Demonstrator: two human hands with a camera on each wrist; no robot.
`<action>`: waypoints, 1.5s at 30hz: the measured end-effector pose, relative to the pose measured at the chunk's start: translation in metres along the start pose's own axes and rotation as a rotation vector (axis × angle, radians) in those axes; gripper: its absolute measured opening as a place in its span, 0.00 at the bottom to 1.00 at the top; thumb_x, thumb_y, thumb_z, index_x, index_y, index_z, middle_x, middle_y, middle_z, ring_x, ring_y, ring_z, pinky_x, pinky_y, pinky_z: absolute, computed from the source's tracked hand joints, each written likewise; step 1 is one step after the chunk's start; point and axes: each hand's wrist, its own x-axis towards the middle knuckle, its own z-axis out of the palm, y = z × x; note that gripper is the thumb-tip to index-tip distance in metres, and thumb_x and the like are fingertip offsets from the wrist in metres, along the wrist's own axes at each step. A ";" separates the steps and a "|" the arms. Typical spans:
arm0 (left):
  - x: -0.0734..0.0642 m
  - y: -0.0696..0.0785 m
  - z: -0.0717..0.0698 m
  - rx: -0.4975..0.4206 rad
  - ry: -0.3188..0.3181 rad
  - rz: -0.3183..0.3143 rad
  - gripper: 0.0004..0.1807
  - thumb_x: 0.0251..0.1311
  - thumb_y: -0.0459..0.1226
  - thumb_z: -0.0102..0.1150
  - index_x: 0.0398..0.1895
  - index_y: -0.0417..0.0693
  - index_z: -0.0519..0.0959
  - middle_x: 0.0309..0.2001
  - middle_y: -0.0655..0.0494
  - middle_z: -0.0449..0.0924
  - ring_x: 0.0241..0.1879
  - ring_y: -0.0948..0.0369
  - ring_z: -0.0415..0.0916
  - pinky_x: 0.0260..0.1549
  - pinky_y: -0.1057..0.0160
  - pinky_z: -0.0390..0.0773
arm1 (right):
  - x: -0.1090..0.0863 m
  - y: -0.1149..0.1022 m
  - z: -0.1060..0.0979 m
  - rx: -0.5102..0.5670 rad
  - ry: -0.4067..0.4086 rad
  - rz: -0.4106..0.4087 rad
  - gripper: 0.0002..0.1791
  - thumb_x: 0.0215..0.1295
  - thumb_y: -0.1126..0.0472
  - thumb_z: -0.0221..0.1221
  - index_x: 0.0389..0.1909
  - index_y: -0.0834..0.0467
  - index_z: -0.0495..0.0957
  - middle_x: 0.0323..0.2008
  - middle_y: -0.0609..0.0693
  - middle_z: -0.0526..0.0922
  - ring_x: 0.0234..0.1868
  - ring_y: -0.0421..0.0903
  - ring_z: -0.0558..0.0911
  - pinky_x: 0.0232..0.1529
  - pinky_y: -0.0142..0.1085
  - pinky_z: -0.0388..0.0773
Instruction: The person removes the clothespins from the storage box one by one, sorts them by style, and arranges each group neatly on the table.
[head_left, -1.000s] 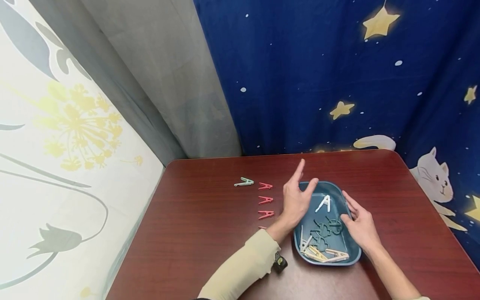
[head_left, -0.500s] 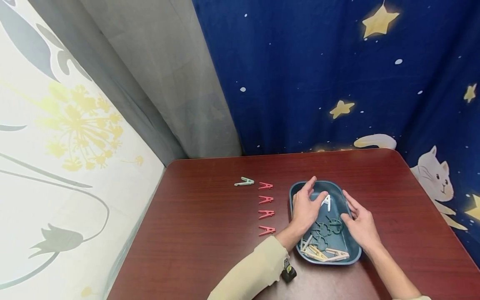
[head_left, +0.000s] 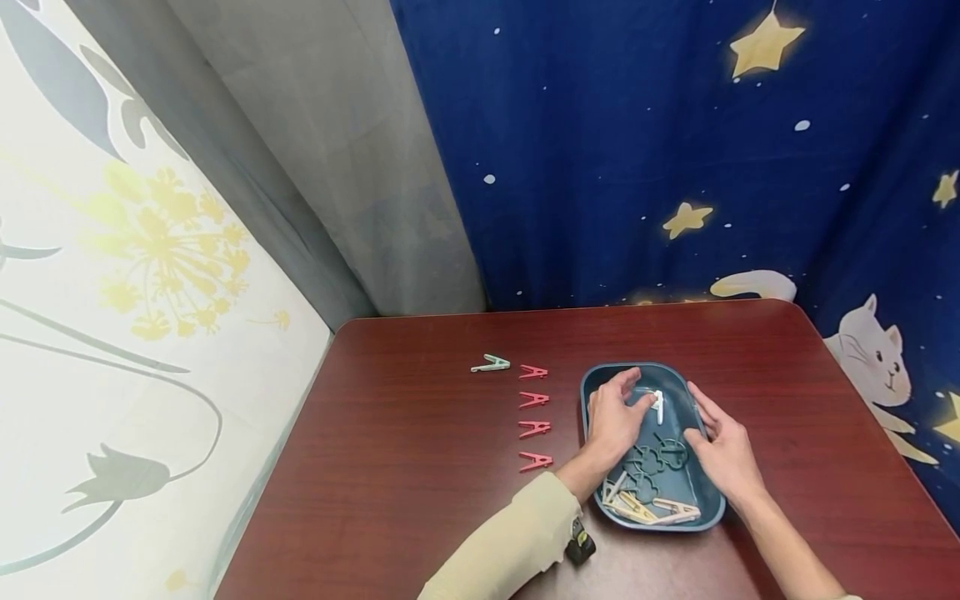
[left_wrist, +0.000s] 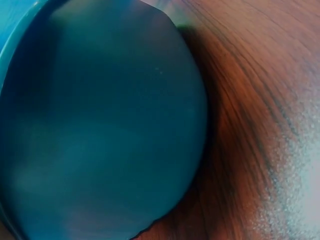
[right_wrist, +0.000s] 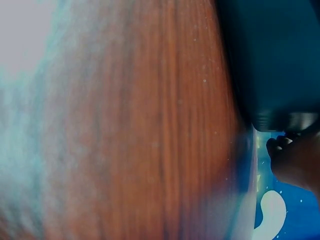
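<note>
A deep blue-green plastic tray (head_left: 705, 492) stands on the table. My left hand (head_left: 613, 423) reaches into it from the left, thumb and index finger apart, with the thumb tip right at a white clothespin (head_left: 660, 408) and overlapping part of it. My right hand (head_left: 726, 454) grips the tray's right side, thumb over the rim and fingers along the outside. In the right wrist view, fingers of a hand (right_wrist: 297, 157) show below the tray (right_wrist: 275, 60). The tray's outer wall (left_wrist: 105, 125) fills most of the left wrist view.
Several dark green outline shapes (head_left: 648, 458) lie mid-tray, with cream and yellow clothespins (head_left: 675, 510) at its near end. Left of the tray, several red clothespins (head_left: 535, 428) form a column on the table (head_left: 405, 450), near a mint-green clothespin (head_left: 492, 363). A curtain (head_left: 600, 167) hangs behind.
My left hand has moved from above the tray's left rim, right and down to the white clothespin, its fingers drawing closer together. My right hand has stayed on the tray.
</note>
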 end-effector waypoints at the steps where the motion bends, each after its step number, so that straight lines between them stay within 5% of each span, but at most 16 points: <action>1: 0.000 0.000 0.000 0.002 -0.004 -0.010 0.24 0.65 0.37 0.75 0.65 0.53 0.84 0.60 0.67 0.85 0.58 0.67 0.83 0.54 0.71 0.80 | 0.000 0.000 0.000 0.001 -0.001 -0.001 0.40 0.69 0.75 0.58 0.82 0.57 0.63 0.69 0.66 0.74 0.61 0.33 0.77 0.47 0.14 0.70; 6: 0.001 0.000 0.001 0.059 -0.018 -0.047 0.25 0.61 0.34 0.78 0.62 0.52 0.86 0.56 0.63 0.88 0.54 0.65 0.85 0.52 0.71 0.80 | -0.001 -0.002 0.001 -0.003 -0.002 -0.003 0.40 0.70 0.76 0.59 0.82 0.57 0.63 0.69 0.67 0.73 0.65 0.57 0.77 0.46 0.14 0.70; 14: 0.000 -0.002 0.001 0.320 -0.079 -0.033 0.24 0.57 0.41 0.81 0.58 0.55 0.88 0.50 0.68 0.90 0.55 0.70 0.82 0.57 0.66 0.76 | 0.000 -0.002 0.002 -0.026 -0.012 -0.001 0.40 0.70 0.75 0.58 0.82 0.56 0.62 0.70 0.67 0.73 0.66 0.61 0.75 0.44 0.15 0.71; 20: -0.002 -0.003 0.004 0.426 -0.086 0.006 0.22 0.57 0.40 0.81 0.56 0.58 0.89 0.49 0.70 0.90 0.56 0.70 0.82 0.55 0.67 0.76 | 0.000 -0.001 0.003 -0.033 -0.009 -0.007 0.40 0.70 0.75 0.58 0.82 0.56 0.62 0.69 0.67 0.73 0.65 0.60 0.76 0.44 0.14 0.70; 26: -0.001 -0.004 0.008 0.707 -0.080 0.105 0.14 0.61 0.44 0.78 0.50 0.69 0.90 0.40 0.71 0.90 0.40 0.65 0.87 0.36 0.66 0.82 | 0.000 -0.002 0.003 -0.037 0.005 -0.008 0.40 0.69 0.75 0.59 0.82 0.57 0.63 0.69 0.67 0.74 0.66 0.65 0.75 0.45 0.14 0.68; 31: 0.000 -0.002 0.013 0.880 -0.054 0.183 0.08 0.63 0.41 0.72 0.32 0.72 0.87 0.29 0.66 0.88 0.27 0.61 0.84 0.22 0.63 0.78 | 0.000 -0.002 0.002 -0.027 0.008 0.001 0.40 0.69 0.76 0.58 0.82 0.57 0.62 0.69 0.68 0.73 0.67 0.68 0.74 0.45 0.13 0.68; 37: 0.000 -0.002 0.016 0.921 -0.008 0.204 0.15 0.64 0.37 0.68 0.20 0.62 0.78 0.24 0.62 0.84 0.24 0.60 0.83 0.19 0.62 0.78 | -0.001 -0.001 0.002 -0.042 0.015 -0.005 0.40 0.70 0.75 0.58 0.82 0.57 0.62 0.69 0.68 0.74 0.66 0.67 0.75 0.43 0.15 0.69; 42: -0.001 -0.005 0.014 0.824 0.048 0.210 0.05 0.63 0.41 0.70 0.34 0.65 0.88 0.27 0.65 0.87 0.27 0.61 0.84 0.24 0.64 0.79 | -0.001 -0.002 0.002 -0.038 0.008 0.002 0.40 0.71 0.75 0.58 0.82 0.57 0.62 0.69 0.68 0.73 0.66 0.67 0.74 0.44 0.14 0.69; 45: -0.002 -0.005 0.012 0.727 0.064 0.218 0.09 0.61 0.41 0.72 0.43 0.66 0.90 0.29 0.70 0.87 0.28 0.63 0.84 0.27 0.66 0.79 | -0.002 -0.002 0.002 -0.029 -0.002 0.008 0.40 0.71 0.75 0.58 0.82 0.57 0.61 0.70 0.68 0.72 0.67 0.68 0.74 0.44 0.13 0.68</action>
